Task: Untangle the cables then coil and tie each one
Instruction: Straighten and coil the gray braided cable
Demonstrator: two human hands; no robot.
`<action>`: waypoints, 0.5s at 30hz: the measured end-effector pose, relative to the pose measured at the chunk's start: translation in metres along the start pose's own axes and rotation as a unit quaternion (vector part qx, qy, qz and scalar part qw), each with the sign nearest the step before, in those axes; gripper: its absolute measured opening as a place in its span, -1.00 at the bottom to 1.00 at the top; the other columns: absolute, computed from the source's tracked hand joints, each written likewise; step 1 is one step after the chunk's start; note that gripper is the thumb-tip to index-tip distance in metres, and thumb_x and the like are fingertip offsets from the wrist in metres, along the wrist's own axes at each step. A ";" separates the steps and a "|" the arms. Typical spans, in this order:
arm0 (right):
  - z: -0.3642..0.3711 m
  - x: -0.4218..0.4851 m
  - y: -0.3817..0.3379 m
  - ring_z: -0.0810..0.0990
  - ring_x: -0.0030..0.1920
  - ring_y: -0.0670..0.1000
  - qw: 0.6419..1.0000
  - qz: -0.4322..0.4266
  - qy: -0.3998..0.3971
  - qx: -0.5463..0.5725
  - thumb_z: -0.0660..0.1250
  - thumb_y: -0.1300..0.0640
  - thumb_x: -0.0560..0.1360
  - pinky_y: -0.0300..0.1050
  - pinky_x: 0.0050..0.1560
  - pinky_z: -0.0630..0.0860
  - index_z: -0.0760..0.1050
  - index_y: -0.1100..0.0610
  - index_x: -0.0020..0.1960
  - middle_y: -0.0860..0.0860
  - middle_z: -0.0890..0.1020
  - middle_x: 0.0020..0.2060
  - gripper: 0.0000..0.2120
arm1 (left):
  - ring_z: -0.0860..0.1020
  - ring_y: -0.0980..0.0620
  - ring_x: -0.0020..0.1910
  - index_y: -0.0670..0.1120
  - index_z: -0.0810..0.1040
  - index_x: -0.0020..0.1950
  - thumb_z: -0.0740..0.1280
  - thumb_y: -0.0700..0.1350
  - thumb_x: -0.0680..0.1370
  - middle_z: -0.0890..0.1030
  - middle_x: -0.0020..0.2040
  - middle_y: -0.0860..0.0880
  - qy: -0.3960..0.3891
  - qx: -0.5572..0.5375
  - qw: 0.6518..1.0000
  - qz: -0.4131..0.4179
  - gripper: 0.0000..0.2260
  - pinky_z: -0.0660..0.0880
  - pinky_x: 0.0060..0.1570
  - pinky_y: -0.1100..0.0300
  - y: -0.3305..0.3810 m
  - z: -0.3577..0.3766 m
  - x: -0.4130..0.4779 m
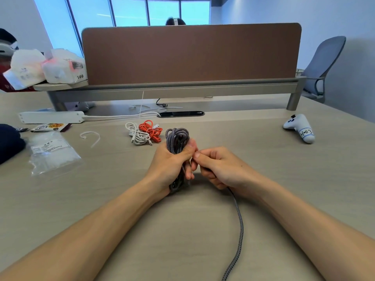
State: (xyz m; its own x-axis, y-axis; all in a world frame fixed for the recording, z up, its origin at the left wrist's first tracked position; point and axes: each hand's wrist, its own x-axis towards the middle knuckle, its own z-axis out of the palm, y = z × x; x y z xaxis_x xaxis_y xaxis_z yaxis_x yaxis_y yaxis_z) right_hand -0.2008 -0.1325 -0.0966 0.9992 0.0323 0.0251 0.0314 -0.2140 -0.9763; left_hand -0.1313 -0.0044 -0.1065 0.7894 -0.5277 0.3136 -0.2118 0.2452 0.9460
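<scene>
My left hand is closed around a bundle of grey braided cable, whose loops stick out above my fist and below my palm. My right hand pinches the same cable right beside the left thumb. The loose tail runs from under my right palm toward me and off the bottom edge. Behind the hands lie a coiled white cable and a coiled orange cable, touching each other. A loose white cable tie lies to the left.
A clear plastic bag lies at the left, with a white power strip behind it. A white controller rests at the right. A brown divider panel closes off the back. A dark cloth sits at the left edge.
</scene>
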 end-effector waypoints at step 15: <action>-0.009 -0.008 -0.007 0.11 -0.54 -0.11 1.000 0.018 -0.005 -0.003 0.18 0.07 0.62 -0.31 -0.60 0.08 0.52 0.16 -0.13 -0.03 0.24 -0.49 -0.75 | 0.62 0.00 -0.30 -0.17 0.44 -0.12 0.26 -0.18 0.59 0.49 -0.30 -0.08 0.114 -0.296 0.948 -0.015 -0.89 0.60 -0.13 0.05 0.013 -0.036 0.021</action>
State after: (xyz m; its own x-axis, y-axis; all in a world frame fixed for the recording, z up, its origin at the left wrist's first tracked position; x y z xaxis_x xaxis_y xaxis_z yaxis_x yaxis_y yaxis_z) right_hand -0.2092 -0.1397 -0.0878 0.9993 0.0339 -0.0126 -0.0047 -0.2213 -0.9752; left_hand -0.0968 0.0167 -0.0901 0.9082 -0.3688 0.1977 0.1199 0.6821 0.7213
